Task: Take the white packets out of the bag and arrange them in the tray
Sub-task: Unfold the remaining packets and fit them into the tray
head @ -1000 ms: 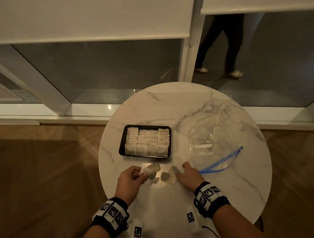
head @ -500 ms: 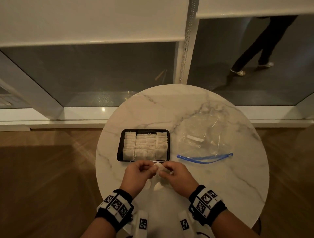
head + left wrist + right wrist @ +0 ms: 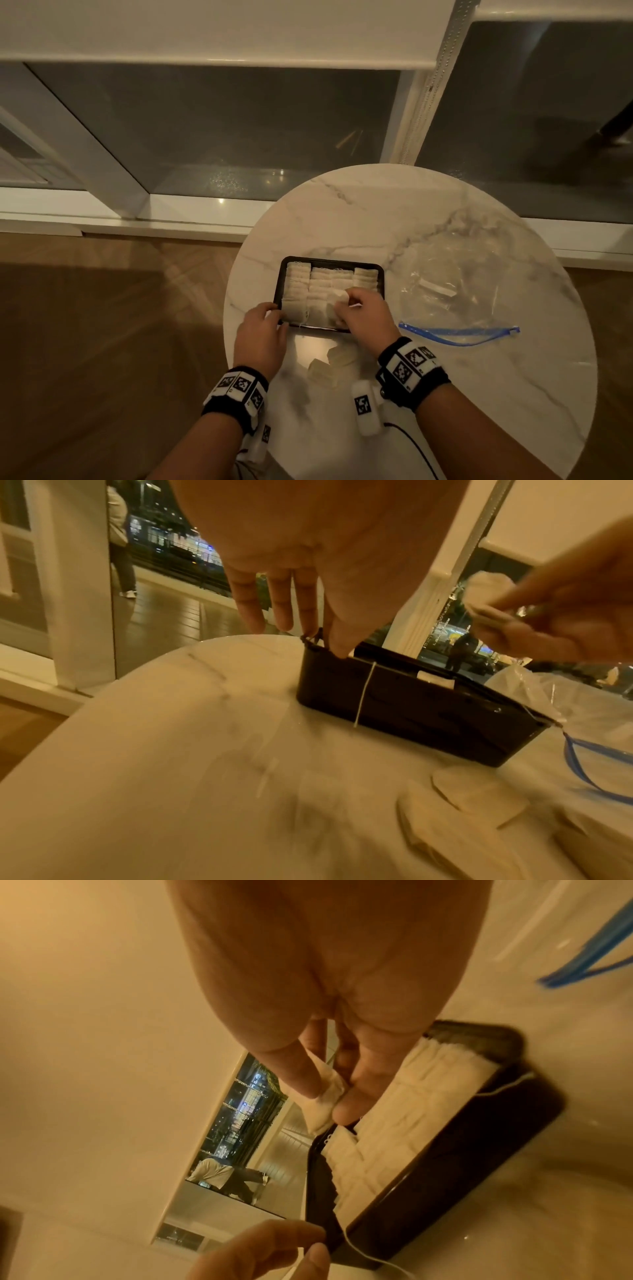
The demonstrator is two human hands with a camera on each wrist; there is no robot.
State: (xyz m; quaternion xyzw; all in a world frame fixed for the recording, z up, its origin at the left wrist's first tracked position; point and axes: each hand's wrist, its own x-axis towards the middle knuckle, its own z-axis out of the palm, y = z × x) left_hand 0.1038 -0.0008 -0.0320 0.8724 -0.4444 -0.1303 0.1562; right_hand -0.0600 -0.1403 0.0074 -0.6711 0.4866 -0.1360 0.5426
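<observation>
Over the tray [image 3: 329, 264], right hand [image 3: 363, 316] pinches a white packet [image 3: 323, 1104] — mostly hidden; left hand [image 3: 260, 336] pinches the corner.

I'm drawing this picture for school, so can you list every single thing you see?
table: one, round white marble, by the window.
tray: one, black, middle of the table.
packets in the tray: many, white, packed in rows.
held packet: one, white, above the tray's near rows.
loose packets: a few, white, on the table nearer than the tray.
thread: one, white, hanging over the tray's near wall.
bag: one, clear with blue zip, right of the tray.
floor: brown wood, left of the table.
wristbands: two, black with marker squares.
left grip: one hand, pinching the tray's near-left corner.
right grip: one hand, pinching the held packet.
</observation>
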